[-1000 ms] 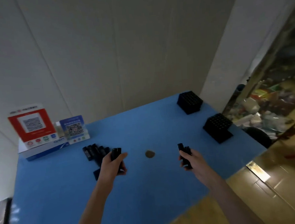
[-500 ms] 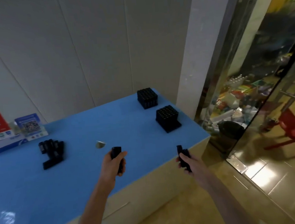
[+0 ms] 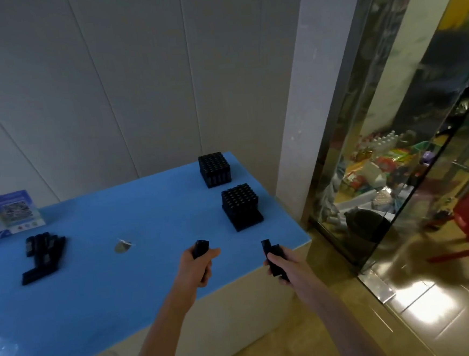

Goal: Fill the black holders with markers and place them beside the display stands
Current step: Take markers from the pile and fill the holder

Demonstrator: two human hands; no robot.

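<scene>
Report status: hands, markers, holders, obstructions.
Left hand and right hand each grip markers. Two holders near table's right end. Nothing between hands and holders.

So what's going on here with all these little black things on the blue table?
A person is loading black markers into holders. The left hand grips one black marker, the right hand grips two more black markers. Both are near the two black grid holders at the far right of the blue table. A pile of loose black markers lies beside the printed display stands on the left.
</scene>
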